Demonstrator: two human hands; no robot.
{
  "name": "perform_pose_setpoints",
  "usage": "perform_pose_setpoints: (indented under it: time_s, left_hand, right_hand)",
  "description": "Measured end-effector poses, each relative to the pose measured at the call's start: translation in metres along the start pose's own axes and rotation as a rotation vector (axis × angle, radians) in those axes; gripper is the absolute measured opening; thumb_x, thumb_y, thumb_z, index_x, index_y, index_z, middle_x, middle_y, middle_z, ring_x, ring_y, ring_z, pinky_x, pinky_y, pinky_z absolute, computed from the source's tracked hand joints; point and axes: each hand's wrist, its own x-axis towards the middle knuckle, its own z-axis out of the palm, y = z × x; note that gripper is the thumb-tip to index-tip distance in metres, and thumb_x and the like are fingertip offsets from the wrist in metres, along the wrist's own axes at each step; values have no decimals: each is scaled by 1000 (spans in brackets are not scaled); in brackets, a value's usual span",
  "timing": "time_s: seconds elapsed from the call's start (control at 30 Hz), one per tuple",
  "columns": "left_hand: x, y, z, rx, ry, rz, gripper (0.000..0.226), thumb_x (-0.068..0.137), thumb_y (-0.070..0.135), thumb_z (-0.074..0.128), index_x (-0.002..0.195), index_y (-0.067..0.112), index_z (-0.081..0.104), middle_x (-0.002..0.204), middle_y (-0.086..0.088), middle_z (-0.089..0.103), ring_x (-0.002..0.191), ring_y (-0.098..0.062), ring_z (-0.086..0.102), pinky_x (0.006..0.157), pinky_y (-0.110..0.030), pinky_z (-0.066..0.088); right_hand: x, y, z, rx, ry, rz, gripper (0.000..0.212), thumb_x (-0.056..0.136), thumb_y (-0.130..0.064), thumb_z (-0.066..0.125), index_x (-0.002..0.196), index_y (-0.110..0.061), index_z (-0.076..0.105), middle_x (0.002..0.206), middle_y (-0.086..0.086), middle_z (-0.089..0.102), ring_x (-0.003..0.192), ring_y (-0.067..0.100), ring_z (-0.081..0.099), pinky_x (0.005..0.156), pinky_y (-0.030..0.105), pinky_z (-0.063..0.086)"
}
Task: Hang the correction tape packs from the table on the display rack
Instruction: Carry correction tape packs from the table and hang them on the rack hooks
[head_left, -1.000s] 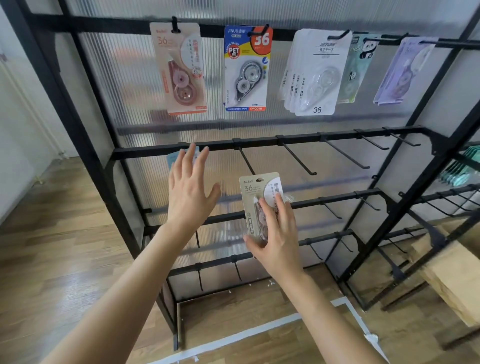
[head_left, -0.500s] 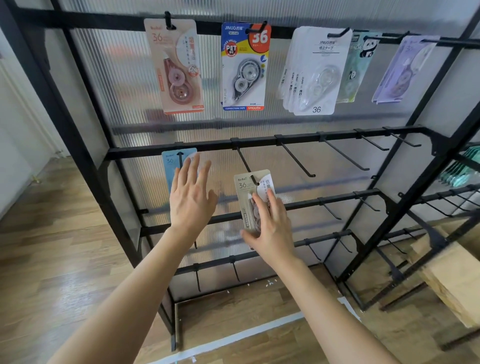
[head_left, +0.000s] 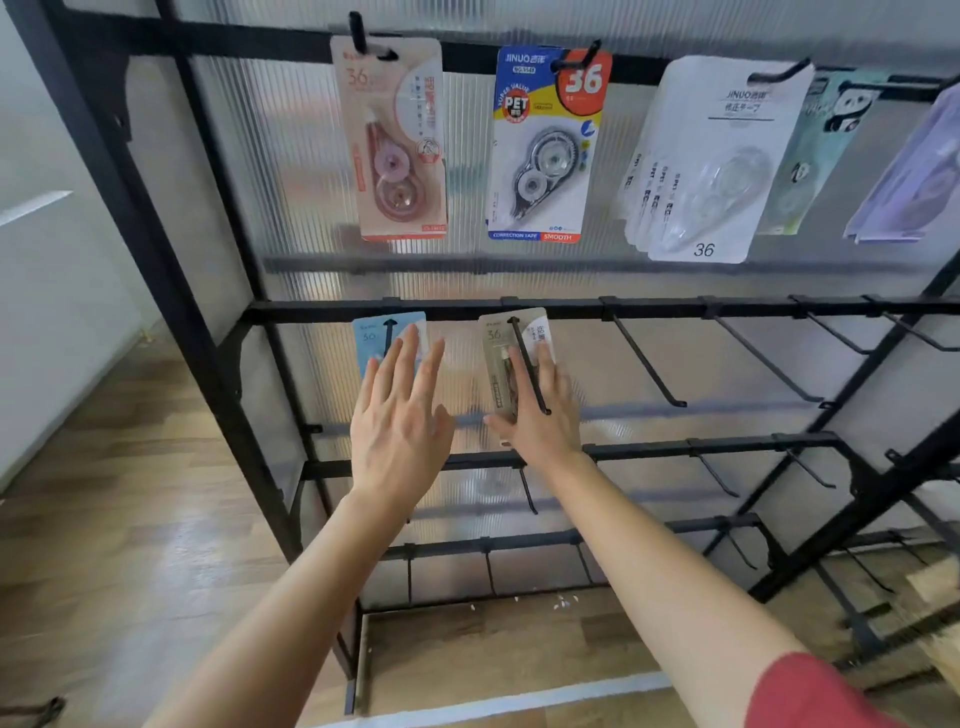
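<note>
**Head view.**

**Step in hand.** The hanging of one pack is judged to be at its final stage. A grey pack (head_left: 498, 358) is seen threaded by its top slot onto a black peg (head_left: 527, 364) of the display rack (head_left: 727, 306), with the peg running out forward over the fingers of the right hand (head_left: 543, 415).

**Hands.** The right hand is laid on the lower half of the grey pack. Its fingers are flat against the card front and its thumb is set at the lower left edge, so the pack appears to be pinched lightly. The left hand (head_left: 400, 421) is held apart from it, with fingers straight and spread, and nothing is gripped. It is raised in front of a blue pack (head_left: 370, 338), which hangs just beyond its fingertips. Contact between the two cannot be confirmed.

**Next move.** It is judged that the grey pack should be slid back along the peg toward the rail above the fingertips, then released and left to hang straight. The free pegs to the right of the right hand remain to be filled.

**Condition of the pack.** A narrow grey-beige card is noted, printed "36" at the upper left. A slim dispenser sits under a clear blister, partly covered by the fingers. The pack is slightly tilted, and no damage is visible.
</note>
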Motion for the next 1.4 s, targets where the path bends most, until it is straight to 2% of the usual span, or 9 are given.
perform_pose_setpoints:
  time_s: [0.1, 0.3, 0.4, 0.47, 0.57, 0.67, 0.77, 1.1, 1.4]
  left_hand:
    - [1, 1, 0, 5, 19, -6, 74, 69, 9, 80, 135, 5, 48, 142, -22, 44, 130, -38, 44, 108, -47, 25]
    - [-2, -1, 0, 5, -7, -6, 73, 73, 9, 76, 139, 7, 45, 145, -21, 40, 133, -37, 40, 110, -47, 21]
    - [-5, -4, -4, -44, -19, 6, 68, 77, 8, 71, 139, 7, 45, 148, -21, 37, 136, -36, 37, 112, -45, 21]
    - [-9, -5, -8, -64, -38, 22, 65, 79, 8, 69, 139, 7, 44, 149, -21, 34, 138, -36, 33, 113, -45, 19]
    - [-18, -3, -13, -57, -99, 68, 67, 82, 11, 66, 143, 8, 39, 152, -22, 26, 143, -36, 19, 116, -48, 9]
    - [-40, 4, -15, -17, -144, 126, 72, 79, 15, 68, 144, 11, 37, 154, -21, 23, 143, -37, 10, 116, -48, -5]
    - [-73, 16, -13, -30, -218, 125, 74, 79, 17, 67, 145, 12, 35, 156, -18, 19, 144, -36, 7, 114, -44, -15]
    - [-177, 59, -21, -137, -486, -81, 77, 89, 19, 53, 152, 18, 10, 159, -12, -2, 146, -30, -8, 115, -42, -11]
    - [-261, 102, -53, -150, -455, -298, 82, 85, 14, 58, 152, 20, 12, 159, -11, 8, 147, -30, 3, 118, -44, 1]
  right_hand:
    - [13, 3, 1, 36, 22, -17, 84, 87, -40, 64, 151, -33, 9, 160, 7, -9, 144, 38, 6, 109, 51, 30]
    - [6, 0, -2, 58, -32, -10, 81, 94, -35, 56, 152, -31, -2, 158, 6, -19, 146, 35, -8, 115, 49, 14]
    - [-11, -7, -7, 52, -50, -9, 77, 96, -33, 52, 153, -28, 1, 160, 7, -11, 146, 33, -3, 116, 47, 12]
    - [-25, -11, -9, 17, -37, -39, 74, 95, -32, 53, 153, -24, 7, 160, 10, 2, 146, 33, 9, 117, 49, 21]
    - [-54, -15, -14, -25, -32, -51, 75, 95, -31, 52, 153, -21, 5, 156, 15, 17, 142, 33, 22, 114, 45, 29]
    - [-88, -19, -21, -34, -58, -39, 76, 96, -30, 51, 153, -21, 1, 159, 13, 4, 145, 32, 12, 116, 43, 19]
    - [-121, -21, -28, -41, -89, -24, 71, 97, -31, 48, 153, -18, 7, 160, 13, 2, 146, 32, 7, 117, 42, 13]
    - [-216, -12, -39, 8, -170, -27, 65, 97, -29, 49, 152, -19, 16, 159, 11, 10, 146, 29, 7, 117, 39, 5]
    - [-295, 13, -46, 52, -266, -97, 64, 94, -27, 52, 150, -19, 23, 158, 12, 16, 146, 30, 10, 117, 44, 5]
